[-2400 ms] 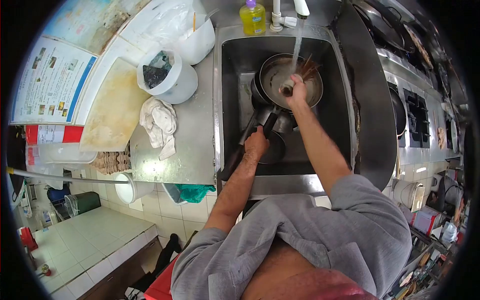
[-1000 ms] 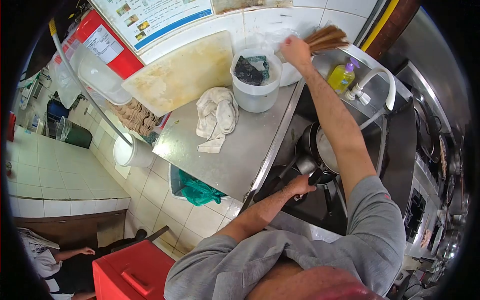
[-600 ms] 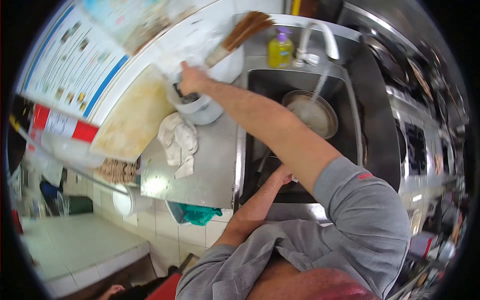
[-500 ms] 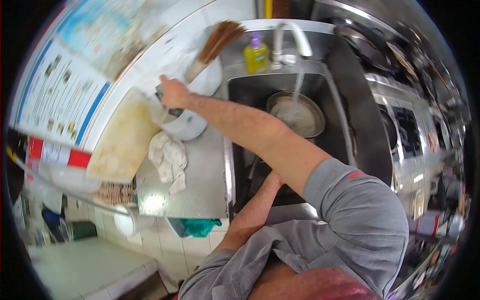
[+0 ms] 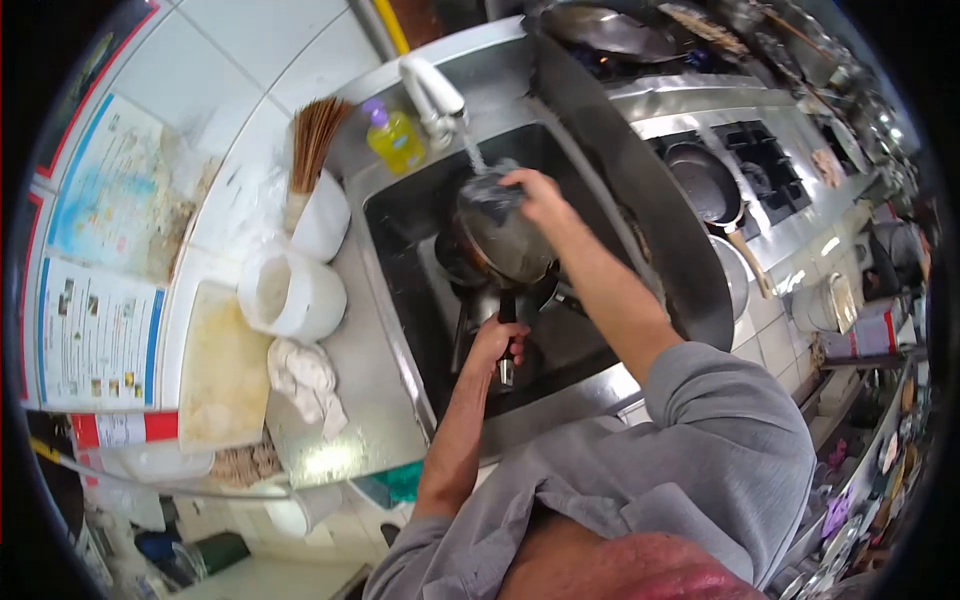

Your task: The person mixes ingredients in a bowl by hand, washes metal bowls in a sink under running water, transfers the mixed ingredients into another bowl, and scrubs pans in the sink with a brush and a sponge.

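My left hand [image 5: 492, 343] is closed around the black handle of a frying pan [image 5: 515, 245], which is tilted in the sink [image 5: 400, 330]. My right hand [image 5: 541, 196] grips a dark grey scouring pad [image 5: 494, 192] at the pan's far edge. Water runs from the white faucet [image 5: 436, 92] onto the pad and pan. Other dark cookware lies under the pan, partly hidden.
A yellow soap bottle [image 5: 395, 142] stands behind the sink. Left of it are a stick brush [image 5: 315, 140] in a white holder, a white tub [image 5: 318, 300], a cloth [image 5: 303, 385] and a cutting board [image 5: 225, 370]. A stove with a skillet [image 5: 703, 185] is at right.
My right hand has come from the white tub to the sink, now with the scouring pad. The frying pan has been raised and tilted by its handle. The view has turned.
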A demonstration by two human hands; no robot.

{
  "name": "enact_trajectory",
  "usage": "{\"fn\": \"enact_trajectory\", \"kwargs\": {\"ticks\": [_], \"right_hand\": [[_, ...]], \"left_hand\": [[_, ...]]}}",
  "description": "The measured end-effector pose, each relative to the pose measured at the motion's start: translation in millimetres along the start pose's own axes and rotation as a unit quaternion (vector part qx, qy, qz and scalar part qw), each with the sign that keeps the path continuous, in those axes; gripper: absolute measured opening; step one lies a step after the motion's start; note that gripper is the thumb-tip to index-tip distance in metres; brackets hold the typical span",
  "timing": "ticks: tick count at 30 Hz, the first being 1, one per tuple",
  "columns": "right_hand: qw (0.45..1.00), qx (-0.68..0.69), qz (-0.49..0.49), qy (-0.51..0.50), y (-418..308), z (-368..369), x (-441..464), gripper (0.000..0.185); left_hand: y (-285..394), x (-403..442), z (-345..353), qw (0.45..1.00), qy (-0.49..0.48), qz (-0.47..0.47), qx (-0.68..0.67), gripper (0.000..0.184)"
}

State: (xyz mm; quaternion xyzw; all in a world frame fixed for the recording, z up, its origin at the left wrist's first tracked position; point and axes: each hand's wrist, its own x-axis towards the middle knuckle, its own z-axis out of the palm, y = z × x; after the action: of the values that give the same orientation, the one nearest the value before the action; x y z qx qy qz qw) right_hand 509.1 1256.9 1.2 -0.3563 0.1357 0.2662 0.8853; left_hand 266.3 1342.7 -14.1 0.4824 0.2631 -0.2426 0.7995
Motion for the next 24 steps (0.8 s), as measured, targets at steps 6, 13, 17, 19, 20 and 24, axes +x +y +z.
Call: {"fn": "enact_trajectory", "kwargs": {"ticks": [6,13,17,19,20,24], "right_hand": [[0.998,0.041,-0.055,0.005,87,-63,16,0.037],[0.881,-0.42,0.026,-0.216,103,-84,-14,0.057],[0.647,-0.736,-0.061,-0.189,78,-91,7,0.075],[0.685,-0.705,-0.066,-0.173,92,-97,4,0.08],[0.721,-0.672,-0.075,-0.153,98,-100,4,0.084],[0.698,-0.689,-0.083,-0.177,97,-105,-1,0.08]], "left_hand": [[1,-32,4,0.998,0.042,0.003,0.052,0.027],[-7,-62,0,0.999,0.017,0.036,0.01,0.03],[-21,-61,6,0.997,-0.016,0.028,-0.077,0.03],[-25,-59,10,0.996,-0.018,0.026,-0.086,0.03],[-26,-57,10,0.995,-0.024,0.025,-0.092,0.029],[-23,-61,10,0.993,-0.032,0.015,-0.109,0.031]]}}
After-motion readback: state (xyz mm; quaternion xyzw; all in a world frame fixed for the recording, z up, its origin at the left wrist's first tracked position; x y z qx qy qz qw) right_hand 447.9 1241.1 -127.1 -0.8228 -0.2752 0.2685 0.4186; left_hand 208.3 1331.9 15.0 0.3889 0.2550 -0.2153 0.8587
